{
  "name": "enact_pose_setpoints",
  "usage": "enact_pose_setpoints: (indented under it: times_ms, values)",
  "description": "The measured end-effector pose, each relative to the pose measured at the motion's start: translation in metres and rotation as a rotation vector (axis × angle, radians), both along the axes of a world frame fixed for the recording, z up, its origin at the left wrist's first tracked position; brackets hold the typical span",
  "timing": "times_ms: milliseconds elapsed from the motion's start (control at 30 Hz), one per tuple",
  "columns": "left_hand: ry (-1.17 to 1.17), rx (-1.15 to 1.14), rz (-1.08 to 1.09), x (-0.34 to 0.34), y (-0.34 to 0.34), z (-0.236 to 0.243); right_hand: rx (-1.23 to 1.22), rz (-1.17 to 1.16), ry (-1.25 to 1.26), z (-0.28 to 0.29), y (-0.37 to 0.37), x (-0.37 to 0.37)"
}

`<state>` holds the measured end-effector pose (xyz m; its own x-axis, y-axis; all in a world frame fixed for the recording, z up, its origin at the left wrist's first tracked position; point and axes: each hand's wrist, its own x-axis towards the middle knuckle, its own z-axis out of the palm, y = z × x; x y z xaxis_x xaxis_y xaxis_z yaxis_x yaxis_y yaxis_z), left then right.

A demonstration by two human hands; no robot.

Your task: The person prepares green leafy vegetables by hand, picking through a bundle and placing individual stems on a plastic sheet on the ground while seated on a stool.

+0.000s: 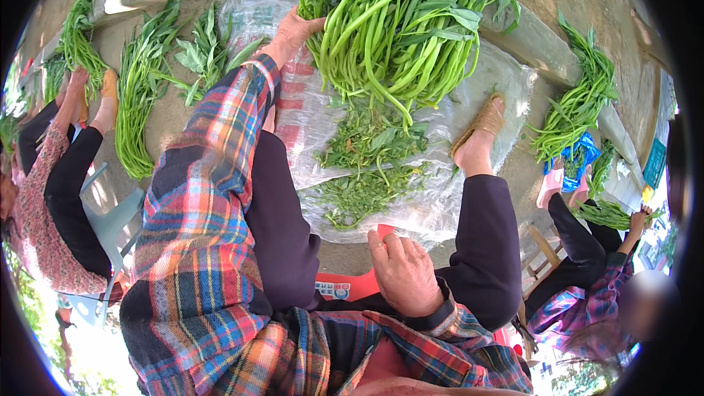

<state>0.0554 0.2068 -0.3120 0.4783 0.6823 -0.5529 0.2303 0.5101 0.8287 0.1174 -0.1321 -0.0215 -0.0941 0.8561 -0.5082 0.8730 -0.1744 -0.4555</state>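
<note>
**Two hands, one on the greens, one on the stool**

Two hands show here, both yours. Your left hand (293, 31) reaches out along the plaid sleeve and lies with fingers together against the left side of the big bundle of long-stemmed greens (400, 26); whether it grips any stems you cannot tell. That bundle sits at the far edge of the plastic sheet (308, 114), its stalk ends pointing toward you. Your right hand (402, 273) rests near you on the edge of the red stool (352, 284), fingers loosely curled and apart, holding nothing.

Between the bundle and the stool lie loose trimmed leaves (367, 169), spread over the middle of the sheet. Your sandalled right foot (480, 132) stands on the sheet's right edge, just beside the trimmings. Bare sheet shows along the left edge, by your left knee.

The ground is packed earth, with a stone kerb (535, 44) running behind the sheet. More bunches of greens (139, 95) lie on the ground to the left, and another bunch (579, 106) to the right. A person sits at each side, well apart from your hands.
</note>
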Motion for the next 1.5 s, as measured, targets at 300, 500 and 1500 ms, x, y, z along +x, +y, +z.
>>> enact_pose_setpoints:
  times_ms: [300, 500, 1500]
  values:
    - [-0.095, -0.273, -0.251, -0.004, 0.008, 0.010, -0.011, -0.008, -0.004, 0.001, 0.001, -0.001]
    - [-0.022, -0.202, -0.145, -0.017, 0.006, 0.017, 0.019, 0.002, -0.004, 0.000, 0.003, 0.000]
    - [-0.142, -0.099, -0.132, -0.040, -0.004, 0.064, 0.028, -0.049, 0.000, 0.007, 0.002, -0.010]
